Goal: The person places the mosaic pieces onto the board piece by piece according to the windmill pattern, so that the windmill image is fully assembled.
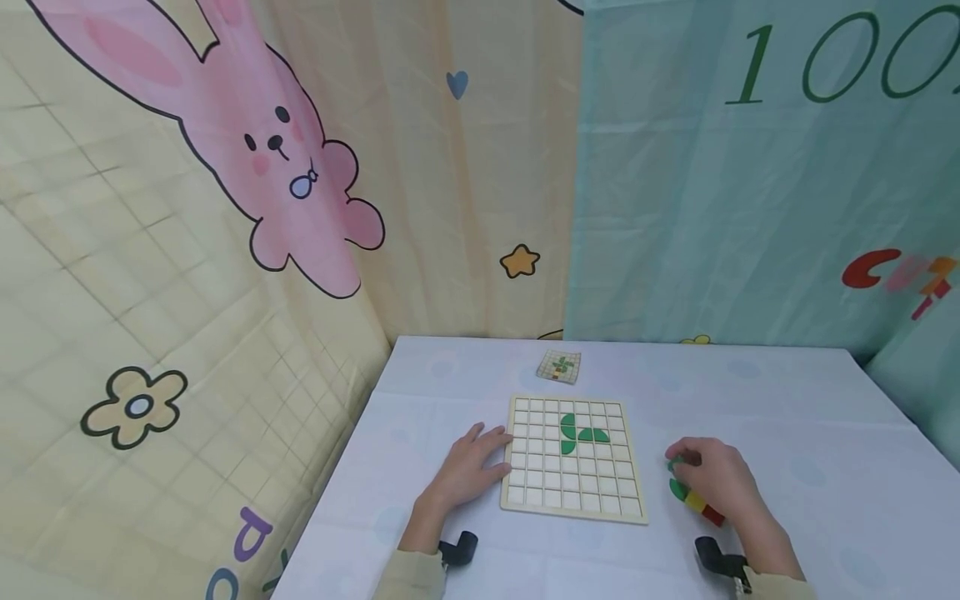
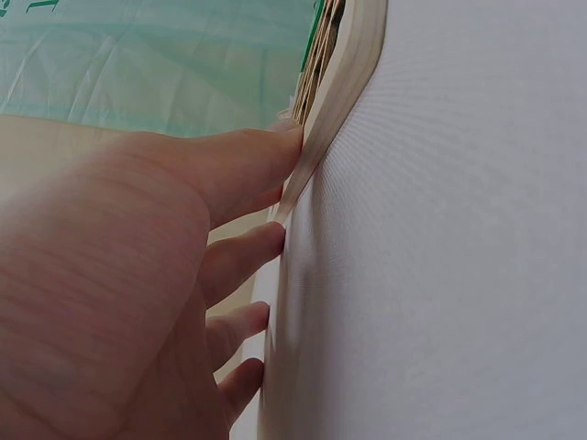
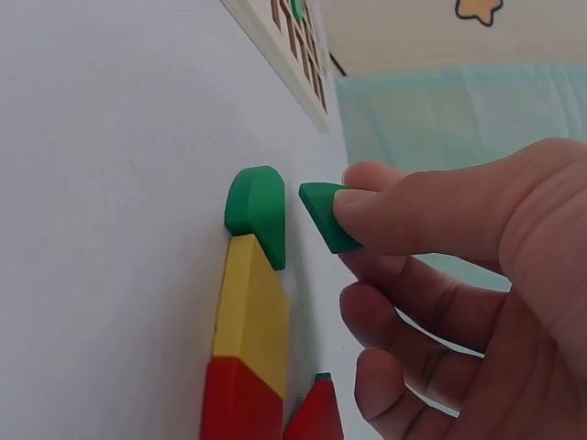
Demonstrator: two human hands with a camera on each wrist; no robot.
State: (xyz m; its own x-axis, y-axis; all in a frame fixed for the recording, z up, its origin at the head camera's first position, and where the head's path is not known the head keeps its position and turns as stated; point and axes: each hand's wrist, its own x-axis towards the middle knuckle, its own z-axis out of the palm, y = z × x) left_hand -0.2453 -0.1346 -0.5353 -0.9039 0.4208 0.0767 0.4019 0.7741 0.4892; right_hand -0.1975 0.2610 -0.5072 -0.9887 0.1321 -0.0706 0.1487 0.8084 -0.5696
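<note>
A wooden grid board (image 1: 573, 515) lies on the table, with several green round-edged pieces (image 1: 567, 447) set in its upper middle cells. At its left edge, my left hand (image 1: 467, 465) touches the rim with fingertips and thumb, fingers spread. Right of the board, my right hand (image 1: 718, 477) pinches a small green piece (image 3: 323, 215) between thumb and forefinger, just above the table. Beside that hand lie another green piece (image 3: 257, 206), a yellow block (image 3: 248, 307) and a red block (image 3: 240, 399) in a row. A second red piece (image 3: 316, 417) is partly cut off by the frame.
A small pattern card (image 1: 558, 367) with a grid and coloured shapes lies behind the board. The white-covered table (image 1: 795, 400) meets printed curtains (image 1: 465, 208) at its back and left.
</note>
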